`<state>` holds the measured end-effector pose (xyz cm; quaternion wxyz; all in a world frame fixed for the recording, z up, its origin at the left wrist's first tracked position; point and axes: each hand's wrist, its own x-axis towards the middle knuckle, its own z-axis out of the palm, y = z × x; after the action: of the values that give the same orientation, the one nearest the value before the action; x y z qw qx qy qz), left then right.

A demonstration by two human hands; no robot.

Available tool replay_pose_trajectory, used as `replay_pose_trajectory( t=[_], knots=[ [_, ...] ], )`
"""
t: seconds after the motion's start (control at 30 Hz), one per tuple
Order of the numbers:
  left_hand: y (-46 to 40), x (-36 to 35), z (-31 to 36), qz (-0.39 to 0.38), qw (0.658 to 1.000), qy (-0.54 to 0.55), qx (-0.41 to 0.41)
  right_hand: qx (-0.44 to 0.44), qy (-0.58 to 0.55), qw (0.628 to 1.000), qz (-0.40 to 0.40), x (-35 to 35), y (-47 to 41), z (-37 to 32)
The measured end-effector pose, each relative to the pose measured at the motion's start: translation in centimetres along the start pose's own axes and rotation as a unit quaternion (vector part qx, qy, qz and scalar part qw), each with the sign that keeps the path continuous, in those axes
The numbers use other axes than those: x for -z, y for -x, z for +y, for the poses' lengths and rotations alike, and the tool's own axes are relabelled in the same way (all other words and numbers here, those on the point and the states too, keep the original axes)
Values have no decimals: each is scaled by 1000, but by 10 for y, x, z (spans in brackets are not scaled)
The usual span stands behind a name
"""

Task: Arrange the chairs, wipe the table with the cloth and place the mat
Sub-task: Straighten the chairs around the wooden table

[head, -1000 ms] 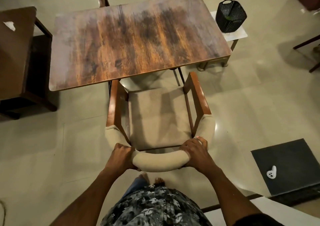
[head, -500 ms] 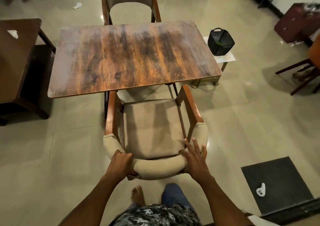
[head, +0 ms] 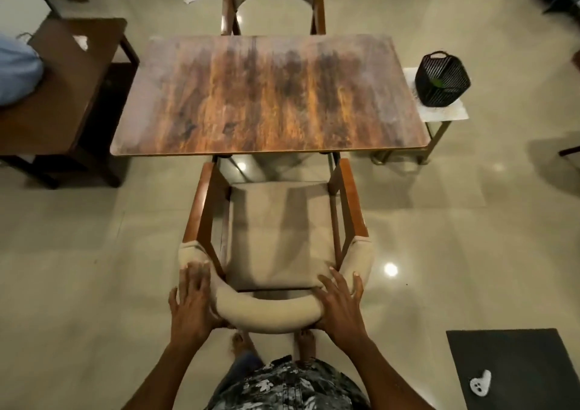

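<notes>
Left hand [head: 190, 303] and right hand [head: 339, 306] flat, fingers straight, pressing curved beige padded backrest of wooden armchair [head: 276, 230]; armchair stands just before near edge of rectangular wood-grain table [head: 270, 95]

head view, steeply downward, close above chair [head: 276, 237]
</notes>
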<state>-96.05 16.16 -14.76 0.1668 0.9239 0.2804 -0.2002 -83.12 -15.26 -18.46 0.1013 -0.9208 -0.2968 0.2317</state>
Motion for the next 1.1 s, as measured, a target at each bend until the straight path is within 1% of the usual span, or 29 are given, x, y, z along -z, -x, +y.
replay_pose_trajectory(
  t=[0.03, 0.1, 0.17, 0.27, 0.37, 0.47, 0.6, 0.7, 0.97, 1.1],
  knots=[
    [5, -8, -1, -11, 999, 36, 37, 7, -4, 1000, -8, 0, 0, -1],
    [16, -19, 2, -29, 991, 108, 74, 15, -21, 1000, -8, 1, 0, 0],
    [23, -26, 9, -52, 985, 147, 78, 21, -28, 999, 6, 1, 0, 1],
    [20, -30, 13, -57, 978, 190, 65, 24, -13, 999, 18, -4, 1, 1],
    [15, -31, 11, -57, 978, 193, 49, 37, -13, 999, 21, -5, 0, 2],
    [6, -34, 4, -66, 974, 211, 40, 30, -2, 999, 36, -8, -2, -1],
    [1, -41, 0, -79, 973, 218, 15, 11, 2, 1000, 23, -4, -3, -4],
    [-1, -42, -3, -70, 974, 215, 1, 0, 9, 1000, 13, -2, -4, -7],
    [-23, -26, 5, -69, 972, 223, 10, -13, 41, 999, 13, 17, -20, -12],
    [-32, -25, 15, -63, 970, 236, 13, -25, 111, 993, -42, 34, -35, -9]
  ],
)
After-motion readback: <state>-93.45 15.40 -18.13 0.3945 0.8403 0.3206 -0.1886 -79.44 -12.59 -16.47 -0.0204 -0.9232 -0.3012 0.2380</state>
